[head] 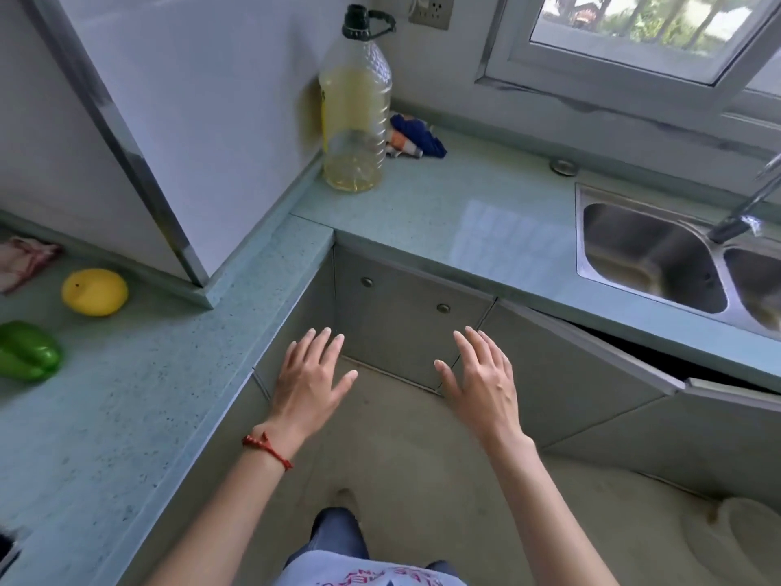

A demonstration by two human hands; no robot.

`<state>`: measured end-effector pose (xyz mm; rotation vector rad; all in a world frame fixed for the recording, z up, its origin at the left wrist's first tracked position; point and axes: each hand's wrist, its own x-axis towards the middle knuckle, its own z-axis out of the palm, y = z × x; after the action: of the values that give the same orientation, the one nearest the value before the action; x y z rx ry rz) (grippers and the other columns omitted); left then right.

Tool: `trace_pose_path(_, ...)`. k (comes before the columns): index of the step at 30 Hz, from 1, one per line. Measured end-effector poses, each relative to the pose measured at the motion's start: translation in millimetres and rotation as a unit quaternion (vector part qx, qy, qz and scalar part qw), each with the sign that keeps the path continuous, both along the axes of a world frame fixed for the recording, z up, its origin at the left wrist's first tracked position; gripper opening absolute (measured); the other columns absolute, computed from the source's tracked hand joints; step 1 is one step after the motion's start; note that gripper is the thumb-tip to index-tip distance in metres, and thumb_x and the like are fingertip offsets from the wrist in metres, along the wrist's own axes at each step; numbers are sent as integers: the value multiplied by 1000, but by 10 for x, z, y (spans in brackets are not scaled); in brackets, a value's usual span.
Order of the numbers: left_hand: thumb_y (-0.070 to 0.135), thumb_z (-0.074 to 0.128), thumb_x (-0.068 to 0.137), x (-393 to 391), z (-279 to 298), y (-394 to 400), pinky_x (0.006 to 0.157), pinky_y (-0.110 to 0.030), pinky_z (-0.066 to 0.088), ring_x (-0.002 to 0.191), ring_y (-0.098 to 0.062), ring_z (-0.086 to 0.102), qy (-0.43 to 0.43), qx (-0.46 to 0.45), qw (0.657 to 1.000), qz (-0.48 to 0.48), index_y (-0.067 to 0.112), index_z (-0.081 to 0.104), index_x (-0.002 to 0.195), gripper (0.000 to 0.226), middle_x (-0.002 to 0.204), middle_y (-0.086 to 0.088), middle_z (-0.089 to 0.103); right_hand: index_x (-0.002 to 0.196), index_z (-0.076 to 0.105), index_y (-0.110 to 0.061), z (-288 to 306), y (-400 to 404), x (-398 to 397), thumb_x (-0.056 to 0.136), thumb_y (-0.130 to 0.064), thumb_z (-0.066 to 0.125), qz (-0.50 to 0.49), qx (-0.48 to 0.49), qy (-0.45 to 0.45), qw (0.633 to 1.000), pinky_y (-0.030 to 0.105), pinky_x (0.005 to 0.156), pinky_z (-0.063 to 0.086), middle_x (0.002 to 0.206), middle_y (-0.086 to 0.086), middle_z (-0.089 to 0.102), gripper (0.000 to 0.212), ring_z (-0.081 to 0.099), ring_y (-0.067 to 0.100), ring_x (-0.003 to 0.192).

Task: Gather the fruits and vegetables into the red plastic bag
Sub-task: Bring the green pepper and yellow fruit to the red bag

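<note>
A yellow round fruit (94, 291) lies on the pale green counter (126, 395) at the far left. In front of it, at the frame's left edge, sits a green bell pepper (26, 351). My left hand (310, 376), with a red string bracelet at the wrist, hovers open over the floor in front of the corner cabinet. My right hand (479, 374) hovers beside it, fingers spread, holding nothing. Both hands are well to the right of the fruit and pepper. No red plastic bag is in view.
A large oil bottle (355, 116) stands in the counter's back corner beside a blue cloth (416, 135). A steel double sink (659, 264) with a tap is at right. A pinkish rag (23, 260) lies at far left. One cabinet door (591, 353) hangs ajar.
</note>
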<state>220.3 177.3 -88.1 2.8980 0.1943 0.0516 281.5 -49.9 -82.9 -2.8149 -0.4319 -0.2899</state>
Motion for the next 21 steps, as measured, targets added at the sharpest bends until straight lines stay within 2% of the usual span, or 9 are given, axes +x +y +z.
trace_pose_path(5,47,35,82,273,7,330,89,-50,48,111,-36,59,1,-3,1000,21,4,59,118,61,120,-19,63,125,55,-9,33,379,378,87,-49,35,31,-4,15,999,40,105,35,132,12,56,59,49,28,126)
trace_pose_path(11,49,30,85,263,-10,651,97,-48,42,119,-36,53,13,-6,996,86,6,54,125,64,127,-18,58,125,55,-7,59,818,620,86,-50,34,91,-5,37,995,43,105,36,133,14,55,62,48,30,127)
trace_pose_path(16,49,29,85,103,-21,898,98,-49,42,119,-37,53,19,-12,987,162,6,54,125,64,127,-18,58,125,54,-7,44,1227,739,86,-51,33,170,-12,51,984,44,104,35,132,15,55,63,48,32,127)
trace_pose_path(21,47,32,85,-107,7,1102,93,-49,45,114,-37,57,19,-7,967,255,4,56,122,61,124,-19,60,131,49,-10,39,1692,879,89,-52,34,271,-26,65,960,41,109,29,140,12,48,62,39,28,134)
